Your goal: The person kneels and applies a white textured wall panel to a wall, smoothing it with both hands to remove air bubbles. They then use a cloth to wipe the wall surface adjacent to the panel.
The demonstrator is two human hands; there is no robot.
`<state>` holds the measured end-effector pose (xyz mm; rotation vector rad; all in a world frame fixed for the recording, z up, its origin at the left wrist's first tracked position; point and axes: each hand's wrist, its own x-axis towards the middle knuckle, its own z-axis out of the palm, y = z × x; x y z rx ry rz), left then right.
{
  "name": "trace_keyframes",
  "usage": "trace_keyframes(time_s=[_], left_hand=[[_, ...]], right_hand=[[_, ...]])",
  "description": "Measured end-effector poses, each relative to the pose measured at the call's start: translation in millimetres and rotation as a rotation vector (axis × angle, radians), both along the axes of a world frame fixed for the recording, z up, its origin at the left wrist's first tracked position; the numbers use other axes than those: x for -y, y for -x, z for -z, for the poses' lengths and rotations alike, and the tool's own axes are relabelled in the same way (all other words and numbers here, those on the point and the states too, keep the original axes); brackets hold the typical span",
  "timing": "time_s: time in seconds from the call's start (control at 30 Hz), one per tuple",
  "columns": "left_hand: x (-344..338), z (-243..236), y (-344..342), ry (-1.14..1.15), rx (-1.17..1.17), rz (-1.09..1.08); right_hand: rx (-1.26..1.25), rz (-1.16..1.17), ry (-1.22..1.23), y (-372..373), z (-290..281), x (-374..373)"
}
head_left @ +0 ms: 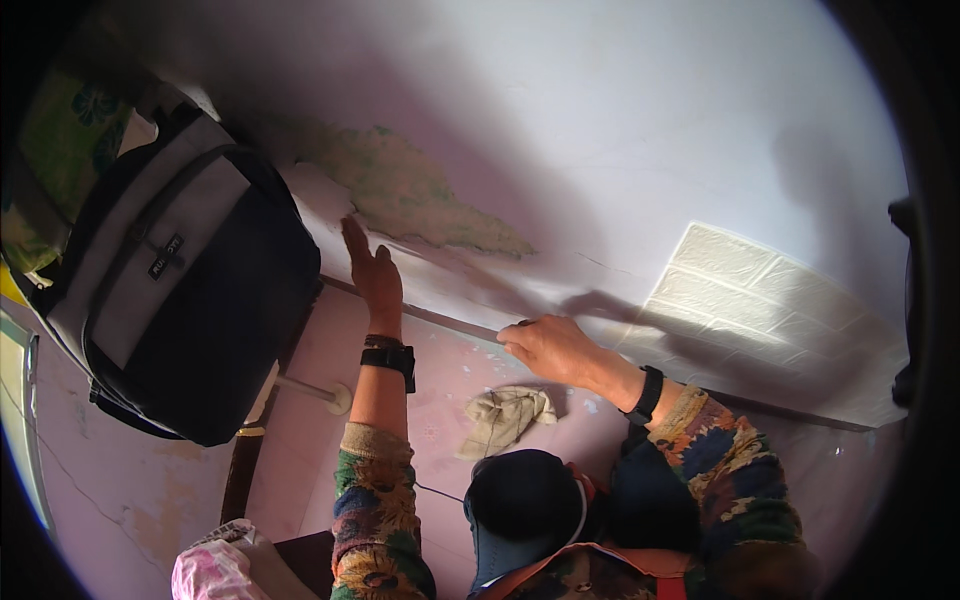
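Note:
My left hand is held up against the lower wall with its fingers stretched and the thumb apart. It is beside a peeling patch of greenish-brown bare plaster. To the right, my right hand is low by the dark skirting strip, its fingers bent and closed. Whatever they hold, if anything, is hidden. A white brick-patterned wall panel covers the lower wall on the right, beyond my right hand. Below the hands, a crumpled beige cloth lies on the pink floor.
A large grey and dark blue backpack stands at the left, close to my left hand. Below it a pale rod with a round end shows. Pink and white fabric is at the lower left. My knees and a dark cap-like shape fill the lower middle.

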<state>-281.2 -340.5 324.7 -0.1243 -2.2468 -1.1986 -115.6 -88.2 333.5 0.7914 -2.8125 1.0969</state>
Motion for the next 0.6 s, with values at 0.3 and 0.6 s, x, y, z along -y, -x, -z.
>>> trace_keyframes(time_s=[0.3,0.6], left_hand=[[15,-12,18,0.067,-0.117,-0.075],[22,-47,59,-0.049,-0.286,-0.007]], right_hand=[[-0.002,-0.017,-0.063,-1,-5,0],[0.064,-0.017,-0.072,-1,-6,-1]])
